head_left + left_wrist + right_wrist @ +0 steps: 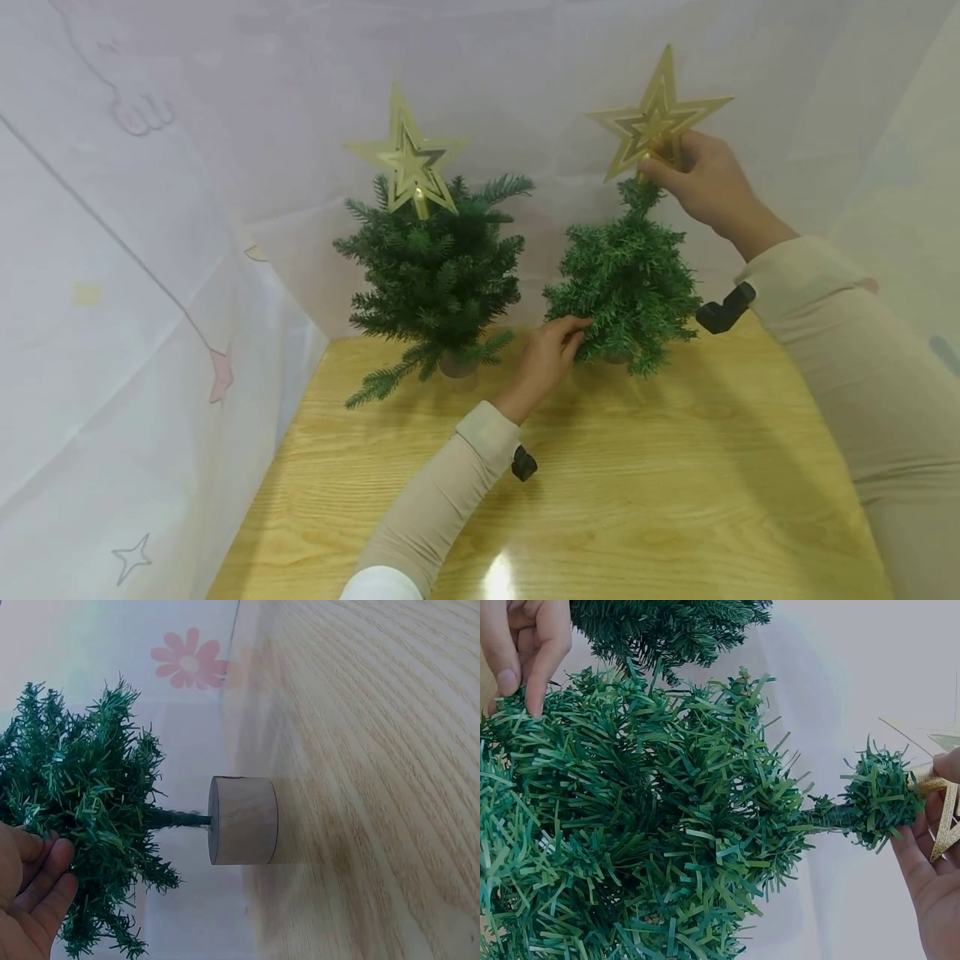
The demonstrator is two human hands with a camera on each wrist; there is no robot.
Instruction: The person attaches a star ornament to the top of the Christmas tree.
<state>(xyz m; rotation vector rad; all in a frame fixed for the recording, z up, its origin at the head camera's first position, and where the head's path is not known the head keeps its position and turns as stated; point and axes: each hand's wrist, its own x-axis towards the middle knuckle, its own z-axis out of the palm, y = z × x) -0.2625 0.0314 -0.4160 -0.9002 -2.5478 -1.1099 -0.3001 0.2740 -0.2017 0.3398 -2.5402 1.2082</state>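
Observation:
On the right of the head view stands a small artificial Christmas tree with green tinsel-like needles. Its short round base rests on the table. My right hand holds a gold star by its lower part, right at the tree's top tuft. Whether the star's socket is fully over the tip is hidden by fingers and needles. Low on the tree's left side, my left hand pinches the end of a branch between thumb and fingers.
A second, darker tree stands to the left, topped by another gold star. One of its low branches reaches out over the wooden table. Pale printed cloth hangs behind and at both sides.

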